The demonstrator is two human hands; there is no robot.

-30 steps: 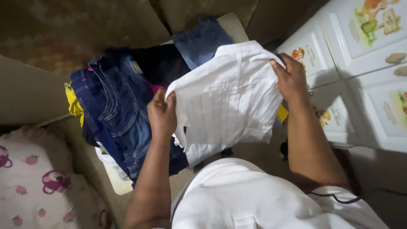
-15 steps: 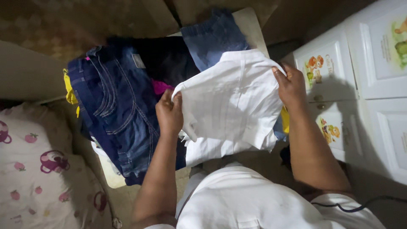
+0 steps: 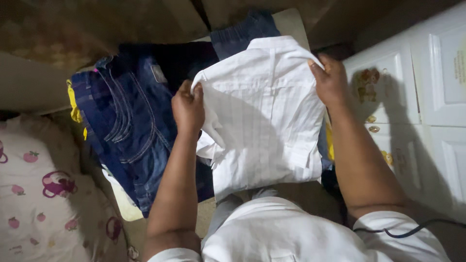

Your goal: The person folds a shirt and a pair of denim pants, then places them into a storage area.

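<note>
The fingers of the left hand [image 3: 188,107] are curled tight, pinching a bunched corner of a white shirt [image 3: 264,111] at its left edge. The right hand [image 3: 330,81] pinches the shirt's opposite upper corner, thumb on the front of the cloth and fingers tucked behind it. Between the two grips the shirt hangs spread flat, its long axis running away from the person, with the banded upper edge farthest off and the loose lower hem close to the person's chest. Faint vertical stripes run along that axis.

Both forearms reach forward from the bottom of the view, the left nearly straight, the right angled inward, wrists held level with each other.

Under and left of the shirt lies a heap of clothes: dark blue jeans [image 3: 131,126] spread on top, a yellow garment [image 3: 74,104] peeking out at their left edge, and a lighter blue denim piece [image 3: 242,31] beyond the shirt. A patterned pillow [image 3: 39,194] with pink prints sits at lower left. White cabinet doors [image 3: 417,92] with picture stickers stand at right.
</note>
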